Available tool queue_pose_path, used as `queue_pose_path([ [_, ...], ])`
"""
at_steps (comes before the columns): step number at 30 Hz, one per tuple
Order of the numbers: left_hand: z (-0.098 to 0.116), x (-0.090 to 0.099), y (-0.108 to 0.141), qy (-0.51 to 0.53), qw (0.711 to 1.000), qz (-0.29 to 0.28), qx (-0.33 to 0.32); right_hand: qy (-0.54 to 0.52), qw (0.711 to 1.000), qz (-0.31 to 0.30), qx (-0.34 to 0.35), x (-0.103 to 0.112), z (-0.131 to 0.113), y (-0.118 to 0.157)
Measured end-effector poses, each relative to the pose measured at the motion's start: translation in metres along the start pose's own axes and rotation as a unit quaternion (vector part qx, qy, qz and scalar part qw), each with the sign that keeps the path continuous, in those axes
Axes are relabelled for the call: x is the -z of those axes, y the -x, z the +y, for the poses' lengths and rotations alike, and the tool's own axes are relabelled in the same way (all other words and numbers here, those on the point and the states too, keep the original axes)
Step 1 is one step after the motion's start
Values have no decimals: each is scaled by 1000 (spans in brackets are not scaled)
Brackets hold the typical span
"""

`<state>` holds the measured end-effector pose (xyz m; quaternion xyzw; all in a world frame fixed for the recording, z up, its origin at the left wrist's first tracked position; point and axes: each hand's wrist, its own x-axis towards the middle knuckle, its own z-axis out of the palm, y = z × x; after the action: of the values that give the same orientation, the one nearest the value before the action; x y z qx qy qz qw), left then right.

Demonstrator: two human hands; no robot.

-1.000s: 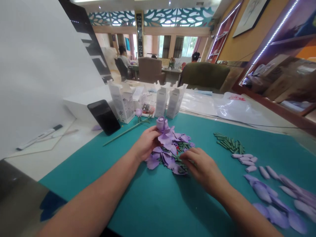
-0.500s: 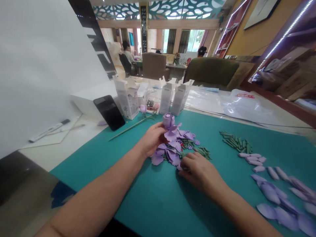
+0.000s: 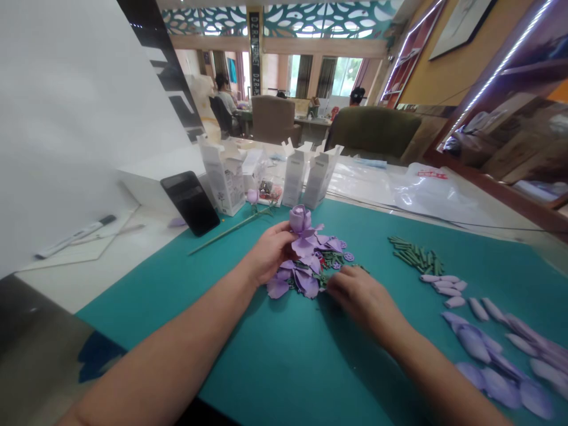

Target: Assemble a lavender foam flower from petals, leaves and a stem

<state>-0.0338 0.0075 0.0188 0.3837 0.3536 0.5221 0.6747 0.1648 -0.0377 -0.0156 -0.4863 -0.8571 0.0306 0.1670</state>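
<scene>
My left hand (image 3: pixel 271 251) is closed around a lilac artificial rose head (image 3: pixel 300 219), upright at the far side of a heap of loose parts. The heap holds purple petals (image 3: pixel 306 283), small purple wheel-shaped pieces (image 3: pixel 348 257) and green plastic pieces (image 3: pixel 332 258). At the heap's right edge my right hand (image 3: pixel 359 293) has its fingers curled together and slightly blurred. Whatever lies between those fingertips is hidden. A green stem bearing a lilac bud (image 3: pixel 252 196) rests on the teal mat (image 3: pixel 284 355) behind my left hand.
To the right lie sorted rows: green pieces (image 3: pixel 417 254), small lilac pieces (image 3: pixel 446 282) and larger petals (image 3: pixel 474 340). Open white boxes (image 3: pixel 310 174) stand along the back. A black phone (image 3: pixel 190 201) leans at the left, and a marker (image 3: pixel 75 236) lies beyond it.
My right hand has shifted slightly farther back along the heap, covering green pieces that showed before. My left hand keeps its hold on the rose head. The whole view has moved a little.
</scene>
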Motion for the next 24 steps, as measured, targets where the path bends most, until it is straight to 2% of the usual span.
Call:
queue_pose_path([
  [3, 0, 0, 0, -4, 1000, -1, 6, -125, 988, 18, -93, 4, 11, -3],
  [7, 1, -1, 1, -11, 1000, -8, 16, -295, 934, 39, -201, 8, 18, -8],
  [13, 2, -3, 6, -15, 998, -43, 45, -446, 857, 63, -251, 15, 13, -12],
  [19, 3, -4, 8, -10, 995, -75, 67, -560, 781, 110, -252, 17, 9, -11],
  [21, 3, -4, 9, -9, 994, -81, 73, -569, 775, 127, -244, 17, 9, -11],
  [24, 3, -3, 9, -1, 993, -89, 82, -543, 800, 121, -224, 20, 7, -8],
])
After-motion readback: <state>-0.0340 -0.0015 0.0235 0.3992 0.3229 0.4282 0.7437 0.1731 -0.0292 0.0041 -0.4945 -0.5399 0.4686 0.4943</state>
